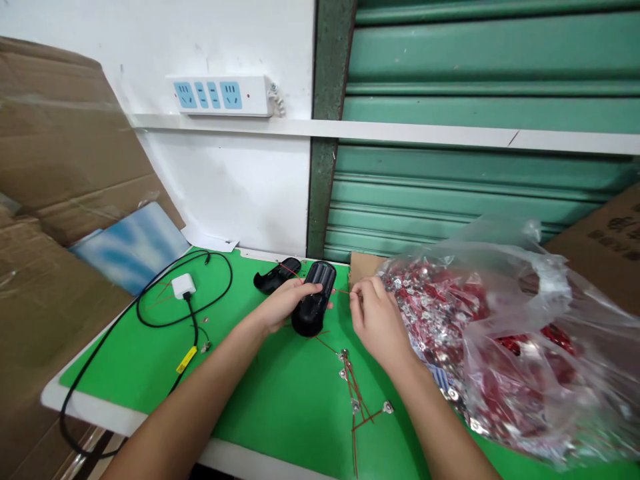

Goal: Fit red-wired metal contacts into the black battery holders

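My left hand [283,305] is wrapped round a black plastic housing [309,312] with long battery slots, the thumb lying over its face. To its right, my right hand [377,319] pinches a thin red wire [343,291] that stretches toward the housing; whether the wire joins it I cannot tell. A second black shell [276,276] lies just behind my left hand. Several red wires with metal battery contacts [355,405] are scattered on the green table between my forearms.
A clear plastic bag [505,353] full of wired contacts fills the right side. At left are a white charger [183,286] with a looping black cable [150,325], a blue-white sheet [135,247] and cardboard [60,147]. A power strip [220,95] is mounted on the wall above the green tabletop [280,407].
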### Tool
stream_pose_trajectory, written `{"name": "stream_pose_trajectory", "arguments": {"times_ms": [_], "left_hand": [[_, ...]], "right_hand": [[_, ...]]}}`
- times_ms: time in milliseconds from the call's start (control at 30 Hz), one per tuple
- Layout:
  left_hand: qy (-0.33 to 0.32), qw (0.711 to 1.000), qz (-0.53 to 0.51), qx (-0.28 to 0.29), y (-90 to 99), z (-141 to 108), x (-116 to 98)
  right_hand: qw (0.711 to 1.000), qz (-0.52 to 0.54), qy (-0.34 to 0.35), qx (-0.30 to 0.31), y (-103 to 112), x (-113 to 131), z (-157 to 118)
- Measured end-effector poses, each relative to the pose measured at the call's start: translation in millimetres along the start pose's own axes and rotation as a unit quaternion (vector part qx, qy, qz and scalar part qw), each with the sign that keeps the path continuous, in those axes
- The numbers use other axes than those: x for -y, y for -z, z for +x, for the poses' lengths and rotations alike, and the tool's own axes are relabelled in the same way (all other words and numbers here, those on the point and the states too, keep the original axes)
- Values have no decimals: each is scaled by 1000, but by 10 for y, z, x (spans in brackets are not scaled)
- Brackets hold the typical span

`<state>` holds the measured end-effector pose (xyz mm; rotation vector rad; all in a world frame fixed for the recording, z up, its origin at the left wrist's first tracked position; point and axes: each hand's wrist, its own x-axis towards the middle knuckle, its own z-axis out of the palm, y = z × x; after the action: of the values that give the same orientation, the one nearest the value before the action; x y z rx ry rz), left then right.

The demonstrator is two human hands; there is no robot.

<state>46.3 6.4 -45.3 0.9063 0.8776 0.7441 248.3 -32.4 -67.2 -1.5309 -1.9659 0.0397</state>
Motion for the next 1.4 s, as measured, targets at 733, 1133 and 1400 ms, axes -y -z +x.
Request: {"name": "stream_pose_trajectory", "arguments": {"times_ms": [733,1133,1400], "left_hand": [[30,999,-27,-3,-97,3,60],[39,999,28,-14,-105,0,95],[56,998,14,-13,-110,-7,59]], "right_hand": [[969,194,-6,-154,81,141,37],[980,131,125,-80,45,127,-4],[980,143,123,-66,55,123,2]]}}
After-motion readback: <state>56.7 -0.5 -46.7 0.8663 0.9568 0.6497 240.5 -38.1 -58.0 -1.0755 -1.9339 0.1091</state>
